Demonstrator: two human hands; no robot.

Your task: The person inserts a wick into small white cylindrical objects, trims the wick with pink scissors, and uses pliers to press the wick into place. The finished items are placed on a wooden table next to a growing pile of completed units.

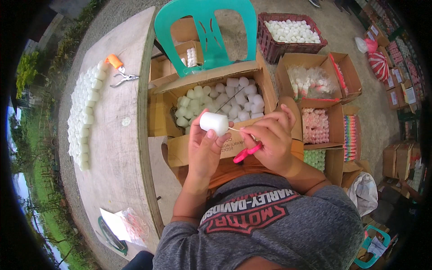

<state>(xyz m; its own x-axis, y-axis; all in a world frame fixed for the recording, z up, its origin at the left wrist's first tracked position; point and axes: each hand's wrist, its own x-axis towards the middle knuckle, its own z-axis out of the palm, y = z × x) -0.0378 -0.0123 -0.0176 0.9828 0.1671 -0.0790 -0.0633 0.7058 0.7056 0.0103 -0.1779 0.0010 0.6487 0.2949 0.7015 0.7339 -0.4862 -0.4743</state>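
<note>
In my left hand (pixel 201 150) is a smooth white cylinder (pixel 213 123), its fingers and thumb closed around the sides. A thin pale cord (pixel 234 129) runs from the cylinder's right end to the pinched fingertips of my right hand (pixel 273 140). Scissors with pink handles (pixel 247 152) hang from that same right hand; their blades are mostly hidden by the fingers. Just beyond both hands, an open cardboard box (pixel 159 116) holds many similar white cylinders (pixel 234 95), with a thin dark rod (pixel 228 100) lying across them.
To the left, a long table (pixel 114 157) bears rows of white cylinders (pixel 85 110), pliers (pixel 124 79) and an orange-handled tool (pixel 115 62). A green plastic chair (pixel 207 31) stands beyond the box. A maroon crate (pixel 270 45) and cardboard boxes (pixel 284 67) stand to the right.
</note>
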